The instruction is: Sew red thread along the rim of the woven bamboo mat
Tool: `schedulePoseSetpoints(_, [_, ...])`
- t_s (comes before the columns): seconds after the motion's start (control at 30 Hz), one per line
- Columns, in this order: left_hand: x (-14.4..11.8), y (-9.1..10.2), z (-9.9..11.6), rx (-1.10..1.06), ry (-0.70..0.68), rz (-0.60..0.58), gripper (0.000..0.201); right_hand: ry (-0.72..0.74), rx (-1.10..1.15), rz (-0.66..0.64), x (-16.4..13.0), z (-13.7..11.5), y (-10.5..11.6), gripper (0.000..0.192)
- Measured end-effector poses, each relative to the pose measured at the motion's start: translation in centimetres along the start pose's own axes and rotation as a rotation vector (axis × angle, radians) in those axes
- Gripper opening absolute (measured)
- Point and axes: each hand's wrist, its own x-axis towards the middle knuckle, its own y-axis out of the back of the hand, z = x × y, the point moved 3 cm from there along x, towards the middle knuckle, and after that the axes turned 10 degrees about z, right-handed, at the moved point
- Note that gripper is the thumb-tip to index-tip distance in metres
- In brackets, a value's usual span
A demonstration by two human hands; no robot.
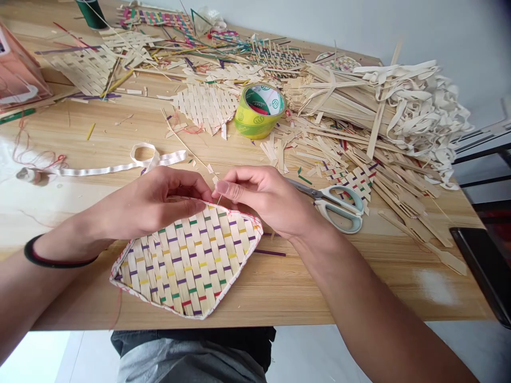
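Observation:
A woven bamboo mat (187,260) with coloured strips and a white stitched border lies on the wooden table (279,287) near its front edge. My left hand (155,202) grips the mat's far edge, thumb under and fingers on top. My right hand (263,197) pinches something thin, apparently a needle, at that same edge, right beside my left fingertips. A thin red thread runs along the mat's border.
Scissors (339,205) lie just right of my right hand. A yellow-green tape roll (259,111) stands behind, a white ribbon (120,166) to the left. Bamboo strips, woven pieces and a heap of white bands (419,106) cover the back and right. A dark phone (485,266) sits at the right edge.

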Motion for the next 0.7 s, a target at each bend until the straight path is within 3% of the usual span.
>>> schedulePoseSetpoints(0.27, [-0.18,0.02,0.03,-0.114,0.054,0.033,0.022,0.148,-0.307,0.086,0.05,-0.63,0.69,0.046])
schedulePoseSetpoints(0.7, [-0.08,0.03,-0.07,-0.021,0.030,0.046,0.024,0.260,-0.411,0.096,-0.25,-0.86,0.54,0.048])
